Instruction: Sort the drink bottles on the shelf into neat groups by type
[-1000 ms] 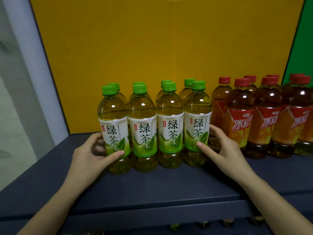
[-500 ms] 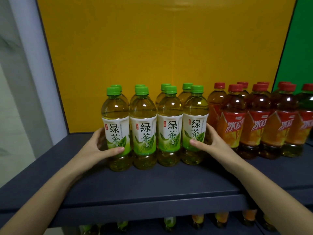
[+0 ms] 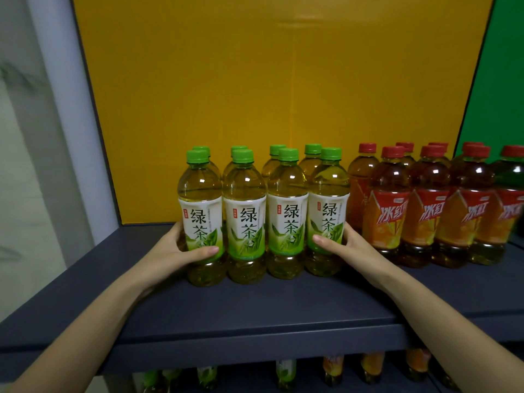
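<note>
Several green tea bottles (image 3: 263, 214) with green caps stand in two rows on the dark shelf (image 3: 255, 307). My left hand (image 3: 175, 251) wraps the leftmost front green tea bottle (image 3: 200, 199), thumb across its label. My right hand (image 3: 343, 245) wraps the rightmost front green tea bottle (image 3: 329, 199) the same way. Together the hands squeeze the block from both sides. To the right stand several red-capped iced tea bottles (image 3: 425, 211) with orange-red labels, close beside the green group.
A yellow back panel (image 3: 283, 95) closes the shelf behind; a green panel (image 3: 504, 80) is at the right, a grey-white post (image 3: 65, 123) at the left. More bottles (image 3: 286, 373) show on the lower shelf beneath the front edge.
Both hands have closed in on the outer green tea bottles and pushed the block back, closer to the iced tea group. The view has shifted.
</note>
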The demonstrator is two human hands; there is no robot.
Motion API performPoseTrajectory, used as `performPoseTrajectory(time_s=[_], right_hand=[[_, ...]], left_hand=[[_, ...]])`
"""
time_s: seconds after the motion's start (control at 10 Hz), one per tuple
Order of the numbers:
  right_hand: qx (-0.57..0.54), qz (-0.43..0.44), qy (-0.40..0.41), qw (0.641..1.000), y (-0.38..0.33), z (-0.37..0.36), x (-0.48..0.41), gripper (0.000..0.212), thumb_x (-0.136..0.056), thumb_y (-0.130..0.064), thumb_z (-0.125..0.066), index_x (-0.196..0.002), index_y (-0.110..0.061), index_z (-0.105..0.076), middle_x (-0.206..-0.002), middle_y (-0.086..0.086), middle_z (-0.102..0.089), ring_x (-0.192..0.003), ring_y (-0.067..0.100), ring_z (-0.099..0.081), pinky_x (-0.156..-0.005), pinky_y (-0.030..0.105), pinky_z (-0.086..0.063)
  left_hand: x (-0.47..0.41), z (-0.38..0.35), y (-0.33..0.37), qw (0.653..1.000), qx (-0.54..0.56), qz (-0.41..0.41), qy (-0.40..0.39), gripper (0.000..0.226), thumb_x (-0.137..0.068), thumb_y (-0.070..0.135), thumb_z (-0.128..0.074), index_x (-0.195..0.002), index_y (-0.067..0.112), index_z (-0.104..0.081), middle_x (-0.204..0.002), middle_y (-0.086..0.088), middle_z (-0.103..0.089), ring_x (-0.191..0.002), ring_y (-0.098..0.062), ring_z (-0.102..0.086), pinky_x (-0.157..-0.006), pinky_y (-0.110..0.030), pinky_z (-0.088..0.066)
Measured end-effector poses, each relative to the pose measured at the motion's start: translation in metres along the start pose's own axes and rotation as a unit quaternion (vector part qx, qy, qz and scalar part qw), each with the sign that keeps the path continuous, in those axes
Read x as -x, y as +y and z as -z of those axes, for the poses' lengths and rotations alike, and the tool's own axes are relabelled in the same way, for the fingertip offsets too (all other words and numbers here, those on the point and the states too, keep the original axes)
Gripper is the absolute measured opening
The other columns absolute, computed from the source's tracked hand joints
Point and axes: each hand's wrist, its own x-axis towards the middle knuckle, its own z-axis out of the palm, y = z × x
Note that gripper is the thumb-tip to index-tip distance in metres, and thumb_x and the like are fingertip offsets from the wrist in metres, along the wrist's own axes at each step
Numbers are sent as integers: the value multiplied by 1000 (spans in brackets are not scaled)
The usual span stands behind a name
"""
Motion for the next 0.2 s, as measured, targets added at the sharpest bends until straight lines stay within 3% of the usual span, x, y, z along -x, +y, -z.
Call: performPoseTrajectory(time_s=[0.1,0.2], right_hand=[[10,-7,3,1000,-2,-1,2,64,-70,-35,-66,-127,-36,-37,-112,-23,-56,-102,-7,-55,-69,5,-48],[20,7,23,1000,-5,1,12,70,-73,-35,-65,-135,-37,-32,-117,-28,-50,-106,-10,-50,-72,4,-46]], left_hand=[[0,-1,0,1000,-5,7,-5,116,-14,74,-76,-118,44,-37,-105,30,-52,-90,15,-52,-66,-7,-43],[5,4,-1,998,-54,-15,-2,127,-18,78,-73,-131,42,-30,-120,28,-48,-105,11,-47,-82,-11,-39]])
